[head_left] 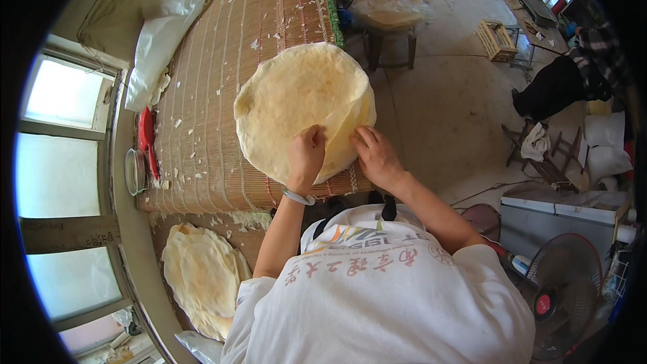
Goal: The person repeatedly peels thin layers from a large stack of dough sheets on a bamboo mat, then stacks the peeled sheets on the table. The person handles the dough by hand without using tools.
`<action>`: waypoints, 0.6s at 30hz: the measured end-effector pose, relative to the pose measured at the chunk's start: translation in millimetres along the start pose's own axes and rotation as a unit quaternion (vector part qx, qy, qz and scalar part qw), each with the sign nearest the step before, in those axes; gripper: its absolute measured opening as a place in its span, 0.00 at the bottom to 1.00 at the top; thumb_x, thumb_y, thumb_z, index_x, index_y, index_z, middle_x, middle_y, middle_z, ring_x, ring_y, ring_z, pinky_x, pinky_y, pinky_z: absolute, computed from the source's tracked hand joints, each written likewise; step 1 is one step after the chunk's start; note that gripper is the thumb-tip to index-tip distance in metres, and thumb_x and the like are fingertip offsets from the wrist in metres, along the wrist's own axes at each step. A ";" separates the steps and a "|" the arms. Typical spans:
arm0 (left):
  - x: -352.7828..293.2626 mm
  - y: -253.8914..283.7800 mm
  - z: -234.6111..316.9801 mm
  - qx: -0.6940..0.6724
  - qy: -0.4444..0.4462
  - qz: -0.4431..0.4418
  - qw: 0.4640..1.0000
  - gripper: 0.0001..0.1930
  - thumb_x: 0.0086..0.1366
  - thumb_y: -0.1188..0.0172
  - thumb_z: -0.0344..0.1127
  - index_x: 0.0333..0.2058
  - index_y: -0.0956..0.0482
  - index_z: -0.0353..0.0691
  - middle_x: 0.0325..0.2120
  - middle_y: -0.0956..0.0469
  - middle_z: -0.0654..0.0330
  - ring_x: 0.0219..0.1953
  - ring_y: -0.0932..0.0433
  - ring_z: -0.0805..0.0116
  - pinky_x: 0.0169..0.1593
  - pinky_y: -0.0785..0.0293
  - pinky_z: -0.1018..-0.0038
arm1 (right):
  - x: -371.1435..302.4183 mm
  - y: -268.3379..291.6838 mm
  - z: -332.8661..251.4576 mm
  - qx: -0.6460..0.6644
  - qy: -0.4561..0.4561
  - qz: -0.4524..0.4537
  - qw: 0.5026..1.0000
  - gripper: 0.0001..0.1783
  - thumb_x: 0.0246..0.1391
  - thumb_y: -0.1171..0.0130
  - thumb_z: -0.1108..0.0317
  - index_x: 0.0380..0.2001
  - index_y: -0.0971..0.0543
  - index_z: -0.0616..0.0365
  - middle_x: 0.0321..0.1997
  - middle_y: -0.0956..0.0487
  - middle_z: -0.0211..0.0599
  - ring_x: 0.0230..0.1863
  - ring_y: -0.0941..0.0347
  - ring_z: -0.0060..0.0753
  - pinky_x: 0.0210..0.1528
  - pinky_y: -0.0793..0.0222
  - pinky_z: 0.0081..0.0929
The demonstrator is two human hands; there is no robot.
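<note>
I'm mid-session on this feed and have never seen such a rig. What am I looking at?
There's no robot here: a person works with bare hands. The single picture comes from a wide fisheye camera on their head, looking down, so straight edges bend near the rim.

On the slatted mat lies a pale round stack of what looks like flatbread. The left hand pinches a thin sheet partly lifted at its near right side; the right hand has its fingers at the stack's edge, their grip unclear.

Left of them are a red scoop-like tool and a clear bowl.
</note>
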State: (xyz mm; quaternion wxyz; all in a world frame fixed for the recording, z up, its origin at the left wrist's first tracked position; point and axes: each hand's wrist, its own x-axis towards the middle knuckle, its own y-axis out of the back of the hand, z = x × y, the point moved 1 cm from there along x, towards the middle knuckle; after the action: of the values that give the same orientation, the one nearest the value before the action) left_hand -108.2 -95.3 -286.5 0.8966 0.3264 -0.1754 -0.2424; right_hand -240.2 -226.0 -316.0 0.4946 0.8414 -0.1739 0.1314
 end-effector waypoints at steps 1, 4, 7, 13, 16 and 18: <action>-1.1 1.9 1.2 0.003 -0.003 0.020 1.000 0.07 0.59 0.46 0.31 0.31 0.20 0.35 0.22 0.23 0.47 0.25 0.23 0.49 0.29 0.29 0.63 | -0.5 -0.5 0.4 0.004 -0.010 0.009 1.000 0.22 0.42 0.44 0.77 0.46 0.27 0.64 0.53 0.33 0.48 0.57 0.37 0.51 0.59 0.39 0.42; -4.1 -12.7 -0.4 0.090 -0.010 -0.023 0.996 0.09 0.58 0.44 0.35 0.34 0.20 0.37 0.22 0.23 0.48 0.26 0.23 0.49 0.30 0.28 0.62 | 2.4 0.1 -4.1 0.011 -0.024 0.041 0.999 0.21 0.42 0.44 0.76 0.45 0.27 0.64 0.53 0.33 0.49 0.57 0.37 0.51 0.59 0.40 0.42; -4.9 -20.1 6.8 0.068 0.011 -0.045 0.997 0.12 0.58 0.43 0.40 0.35 0.20 0.39 0.22 0.23 0.47 0.26 0.23 0.48 0.30 0.28 0.60 | 8.1 8.1 -13.0 -0.003 -0.022 0.076 0.997 0.21 0.44 0.43 0.74 0.45 0.27 0.63 0.54 0.33 0.48 0.58 0.38 0.50 0.60 0.41 0.44; 5.2 -17.5 -3.1 0.060 0.054 -0.058 0.995 0.11 0.60 0.42 0.39 0.32 0.19 0.36 0.21 0.23 0.47 0.24 0.23 0.50 0.28 0.29 0.64 | -3.7 -9.3 -8.9 -0.058 -0.024 0.008 0.998 0.22 0.46 0.41 0.67 0.47 0.27 0.61 0.57 0.34 0.44 0.62 0.42 0.47 0.62 0.46 0.49; 13.5 -0.9 -20.1 -0.024 0.051 -0.010 0.998 0.09 0.59 0.41 0.35 0.32 0.18 0.35 0.21 0.23 0.48 0.21 0.24 0.57 0.27 0.30 0.69 | -4.6 -7.4 -9.1 -0.057 -0.020 -0.002 0.998 0.23 0.46 0.41 0.65 0.48 0.27 0.59 0.57 0.34 0.42 0.63 0.43 0.45 0.62 0.46 0.50; 22.5 15.9 -34.4 -0.058 0.077 0.018 0.995 0.09 0.60 0.41 0.34 0.31 0.18 0.33 0.19 0.23 0.49 0.20 0.24 0.63 0.26 0.31 0.72 | -3.0 -3.6 -9.5 -0.058 -0.014 -0.008 0.998 0.23 0.46 0.41 0.65 0.48 0.27 0.58 0.57 0.33 0.41 0.63 0.43 0.45 0.62 0.46 0.50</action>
State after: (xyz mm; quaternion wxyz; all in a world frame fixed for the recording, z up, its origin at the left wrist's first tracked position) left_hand -68.3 -79.7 -297.3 0.9293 0.2881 -0.0970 -0.2097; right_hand -241.8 -215.5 -315.5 0.5408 0.8145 -0.1816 0.1054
